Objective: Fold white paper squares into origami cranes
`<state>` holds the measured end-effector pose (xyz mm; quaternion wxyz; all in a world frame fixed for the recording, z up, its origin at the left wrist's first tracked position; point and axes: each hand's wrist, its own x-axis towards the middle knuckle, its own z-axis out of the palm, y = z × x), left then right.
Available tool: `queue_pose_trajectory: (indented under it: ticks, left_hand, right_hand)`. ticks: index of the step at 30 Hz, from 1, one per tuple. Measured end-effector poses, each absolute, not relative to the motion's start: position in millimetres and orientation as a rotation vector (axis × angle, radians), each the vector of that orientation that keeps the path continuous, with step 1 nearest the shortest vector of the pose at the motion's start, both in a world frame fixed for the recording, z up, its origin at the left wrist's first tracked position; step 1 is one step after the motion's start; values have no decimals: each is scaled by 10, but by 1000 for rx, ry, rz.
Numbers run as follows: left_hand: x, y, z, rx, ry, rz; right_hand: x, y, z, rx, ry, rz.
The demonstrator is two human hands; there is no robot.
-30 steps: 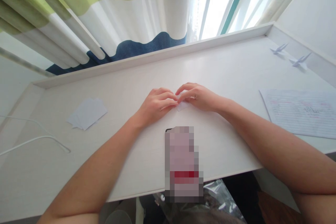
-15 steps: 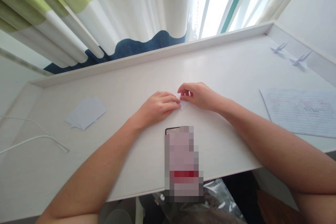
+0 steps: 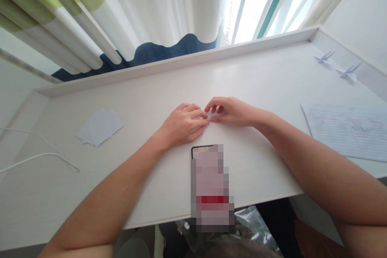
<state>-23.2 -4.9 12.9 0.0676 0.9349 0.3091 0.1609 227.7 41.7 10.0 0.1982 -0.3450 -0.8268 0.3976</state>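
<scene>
A small folded piece of white paper lies on the table between my hands, mostly covered by fingers. My left hand presses its fingertips onto the paper's left side, holding it against the tabletop. From the right, my right hand has thumb and curled fingers closed at the paper's edge. The thumb tip meets the left fingertips near the front corner. Just in front of the hands lies a phone, its screen mostly blurred out.
On the left are a fanned stack of white paper sheets and a white cable. Two folded paper shapes stand at the back right, behind lined written sheets. A raised ledge runs along the table's back below the curtain.
My right thumb has moved down and left along the paper to the left fingertips. My left hand has shifted slightly, and less of the paper shows.
</scene>
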Motion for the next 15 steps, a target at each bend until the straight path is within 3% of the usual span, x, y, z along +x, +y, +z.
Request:
queue_pose_trajectory:
  ticks: [9, 15]
  left_hand:
    - [-98, -86, -45, 2356, 1084, 808]
    - [-1, -128, -9, 2098, 1256, 834]
  right_hand:
    - [2277, 418, 134, -989, -2307, 1150]
    - [2285, 419, 124, -1014, -2290, 1172]
